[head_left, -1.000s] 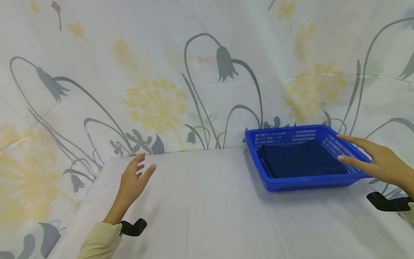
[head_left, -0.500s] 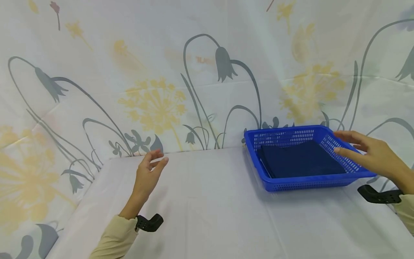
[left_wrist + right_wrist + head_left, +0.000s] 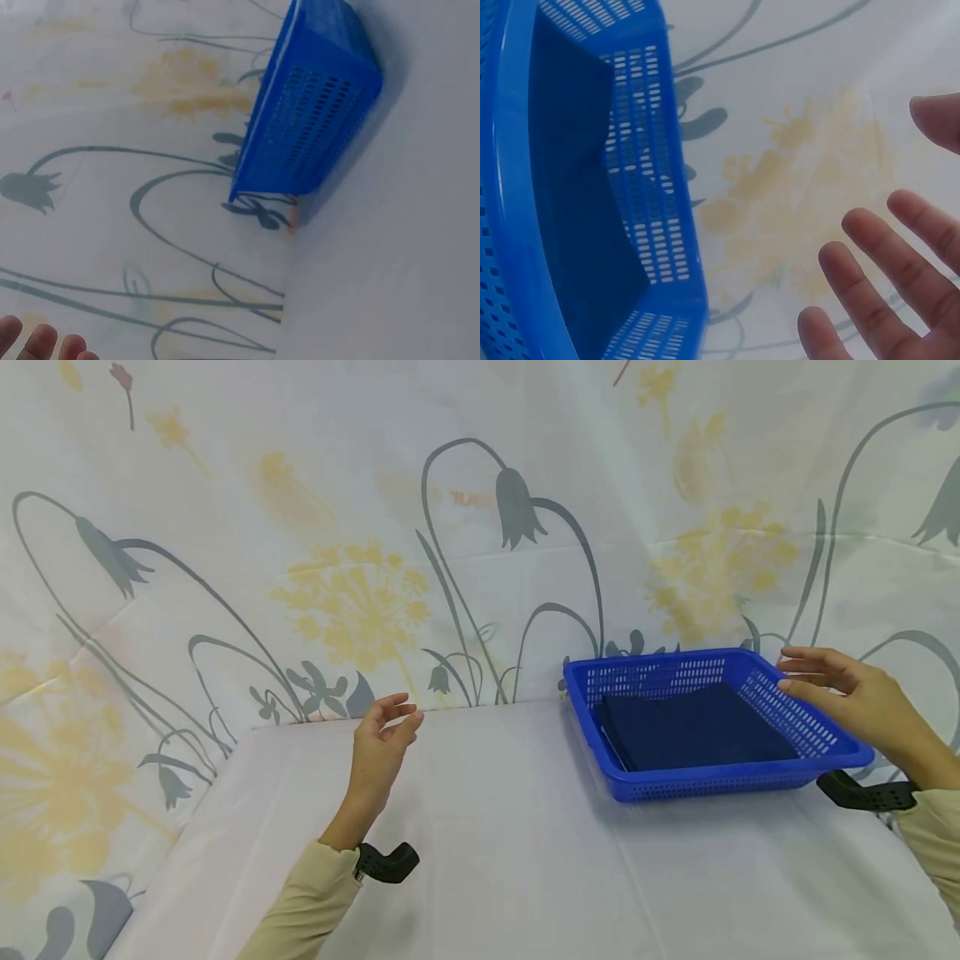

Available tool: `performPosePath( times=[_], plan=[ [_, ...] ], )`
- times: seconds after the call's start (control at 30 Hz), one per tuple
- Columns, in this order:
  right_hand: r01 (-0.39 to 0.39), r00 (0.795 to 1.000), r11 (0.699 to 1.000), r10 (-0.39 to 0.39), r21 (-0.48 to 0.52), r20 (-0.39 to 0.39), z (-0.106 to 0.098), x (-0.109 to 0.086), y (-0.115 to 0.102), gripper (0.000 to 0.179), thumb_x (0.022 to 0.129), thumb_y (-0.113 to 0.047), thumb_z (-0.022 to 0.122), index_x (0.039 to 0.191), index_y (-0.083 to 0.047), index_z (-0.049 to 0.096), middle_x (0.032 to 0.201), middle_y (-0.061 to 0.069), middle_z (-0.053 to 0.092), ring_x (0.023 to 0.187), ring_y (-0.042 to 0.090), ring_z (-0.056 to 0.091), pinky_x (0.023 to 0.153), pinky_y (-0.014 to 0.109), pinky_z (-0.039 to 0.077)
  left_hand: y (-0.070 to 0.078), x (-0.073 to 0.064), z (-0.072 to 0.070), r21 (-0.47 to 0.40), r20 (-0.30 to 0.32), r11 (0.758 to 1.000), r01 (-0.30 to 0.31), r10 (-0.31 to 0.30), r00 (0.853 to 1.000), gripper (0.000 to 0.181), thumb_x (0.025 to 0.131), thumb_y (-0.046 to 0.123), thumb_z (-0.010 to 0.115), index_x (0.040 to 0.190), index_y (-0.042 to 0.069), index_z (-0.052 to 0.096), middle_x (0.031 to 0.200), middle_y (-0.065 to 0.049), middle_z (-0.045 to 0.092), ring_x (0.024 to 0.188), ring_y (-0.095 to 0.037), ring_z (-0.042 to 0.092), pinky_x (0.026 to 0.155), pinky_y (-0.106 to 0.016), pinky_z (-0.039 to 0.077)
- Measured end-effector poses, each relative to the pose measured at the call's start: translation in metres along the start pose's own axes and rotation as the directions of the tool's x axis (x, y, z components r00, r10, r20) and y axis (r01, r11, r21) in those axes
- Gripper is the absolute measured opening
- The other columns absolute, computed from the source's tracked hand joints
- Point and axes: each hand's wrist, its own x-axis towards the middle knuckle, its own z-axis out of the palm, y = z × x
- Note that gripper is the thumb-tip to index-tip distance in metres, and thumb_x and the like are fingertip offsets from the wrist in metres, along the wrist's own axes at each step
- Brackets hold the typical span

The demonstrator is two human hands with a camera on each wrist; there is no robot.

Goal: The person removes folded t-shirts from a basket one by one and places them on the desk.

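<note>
A blue plastic basket (image 3: 720,777) with slotted sides stands at the right of the table, and a folded dark navy cloth (image 3: 697,727) lies inside it. My right hand (image 3: 862,702) hovers by the basket's right rim, fingers relaxed and holding nothing. In the right wrist view its spread fingers (image 3: 885,300) are apart from the basket. My left hand (image 3: 378,747) is held over the table left of the basket, fingers loosely bent, with nothing in them. Only its fingertips (image 3: 45,345) show in the left wrist view, well away from the basket.
A white cloth covers the table (image 3: 510,860). Behind it hangs a pale curtain (image 3: 337,485) printed with grey and yellow flowers, close to the basket's back rim. A black band with a camera (image 3: 386,862) is worn on the left wrist.
My left hand has moved right, toward the middle of the table. My right hand has shifted slightly up and left by the basket's rim. Basket and cloth stay in place.
</note>
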Motion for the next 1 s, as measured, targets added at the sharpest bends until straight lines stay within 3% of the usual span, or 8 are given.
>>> performPosePath(
  times=[0.03, 0.23, 0.4, 0.57, 1.0],
  plan=[
    [-0.005, 1.0, 1.0, 0.005, 0.004, -0.001, 0.0, 0.001, 0.0, 0.058, 0.097, -0.032, 0.061, 0.144, -0.005, 0.042, 0.112, -0.031, 0.043, 0.094, -0.017, 0.041, 0.07, 0.016, 0.035, 0.001, 0.0, 0.004, -0.018, 0.001, 1.0, 0.001, -0.001, 1.0, 0.036, 0.093, 0.009, 0.063, 0.127, -0.001, 0.054, 0.114, -0.015, 0.057, 0.097, -0.021, 0.062, 0.085, -0.03, 0.05],
    [-0.009, 1.0, 0.996, 0.01, 0.092, -0.001, -0.002, 0.004, 0.002, 0.055, 0.097, -0.03, 0.06, 0.142, -0.004, 0.042, 0.108, -0.03, 0.048, 0.092, -0.018, 0.046, 0.069, 0.004, 0.035, 0.005, 0.003, 0.025, -0.123, 0.036, 0.992, 0.034, -0.03, 0.999, 0.035, 0.092, 0.007, 0.064, 0.125, 0.001, 0.054, 0.113, -0.013, 0.057, 0.094, -0.02, 0.061, 0.089, -0.039, 0.049],
    [0.016, 1.0, 0.981, -0.016, 0.194, -0.002, -0.003, 0.005, 0.004, 0.036, 0.099, -0.019, 0.058, 0.133, -0.02, 0.05, 0.107, -0.032, 0.053, 0.093, -0.016, 0.051, 0.071, 0.005, 0.04, 0.006, 0.004, 0.043, -0.164, 0.058, 0.985, 0.055, -0.046, 0.997, 0.035, 0.092, 0.008, 0.065, 0.124, 0.001, 0.054, 0.111, -0.012, 0.058, 0.094, -0.02, 0.06, 0.089, -0.04, 0.048],
    [0.005, 1.0, 0.962, -0.008, 0.271, 0.008, -0.002, 0.007, 0.008, 0.032, 0.099, -0.014, 0.056, 0.125, -0.033, 0.051, 0.106, -0.032, 0.055, 0.093, -0.015, 0.053, 0.072, 0.006, 0.042, 0.006, 0.006, 0.062, -0.214, 0.088, 0.973, 0.081, -0.064, 0.994, 0.036, 0.091, 0.007, 0.066, 0.125, 0.001, 0.054, 0.11, -0.011, 0.058, 0.094, -0.02, 0.059, 0.09, -0.042, 0.047],
    [-0.071, 0.995, 0.966, 0.052, 0.25, 0.083, 0.004, 0.018, 0.023, 0.032, 0.1, -0.023, 0.056, 0.131, -0.023, 0.05, 0.104, -0.033, 0.054, 0.093, -0.012, 0.052, 0.072, 0.008, 0.043, 0.001, 0.007, 0.109, -0.265, 0.165, 0.95, 0.166, -0.125, 0.978, 0.034, 0.09, 0.007, 0.067, 0.121, -0.001, 0.055, 0.11, -0.012, 0.058, 0.093, -0.019, 0.062, 0.083, -0.034, 0.051]
  ],
)
